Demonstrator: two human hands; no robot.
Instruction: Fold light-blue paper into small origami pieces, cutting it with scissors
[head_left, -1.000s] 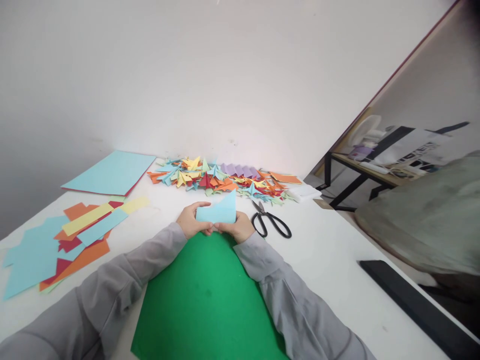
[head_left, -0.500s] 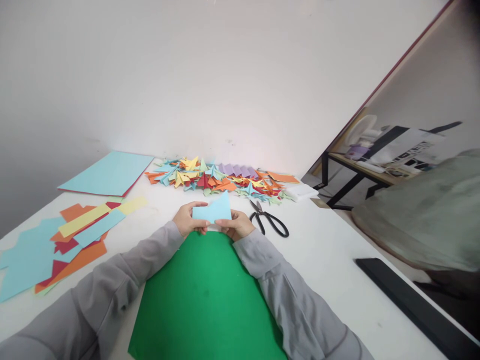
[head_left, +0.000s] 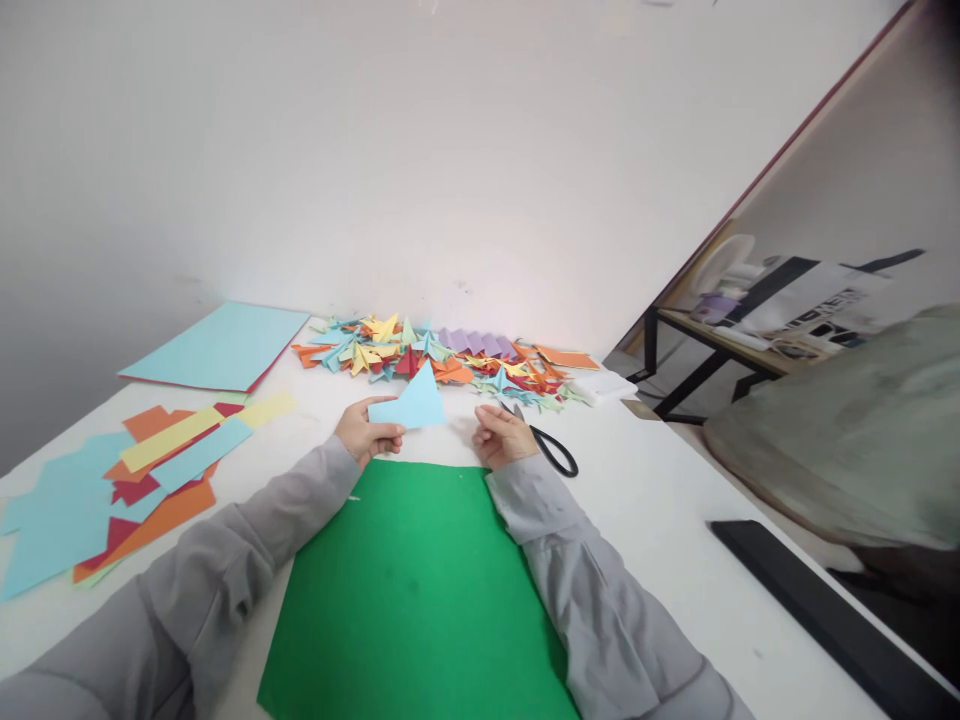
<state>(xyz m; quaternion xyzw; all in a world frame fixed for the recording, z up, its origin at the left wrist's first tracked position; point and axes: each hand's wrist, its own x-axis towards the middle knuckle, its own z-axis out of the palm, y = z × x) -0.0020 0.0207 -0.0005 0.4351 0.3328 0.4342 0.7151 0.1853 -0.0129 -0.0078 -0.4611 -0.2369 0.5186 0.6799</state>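
Observation:
My left hand [head_left: 362, 432] pinches a folded light blue paper piece [head_left: 411, 405] and holds it just above the white table [head_left: 652, 500], beyond the far edge of a green sheet [head_left: 409, 590]. My right hand [head_left: 501, 437] rests a short way to the right, fingers loosely curled, holding nothing I can see. It lies right beside black scissors [head_left: 553, 452], partly covering their blades.
A heap of folded coloured paper shapes [head_left: 435, 362] lies along the wall. A large light blue sheet [head_left: 221, 346] and a pile of coloured scraps [head_left: 120, 475] sit at the left. A black bar [head_left: 832, 610] lies at the right edge; another table [head_left: 720, 335] stands beyond.
My right hand has let go of the blue paper and moved right, next to the scissors. The left hand alone now holds the paper, shifted slightly left and turned.

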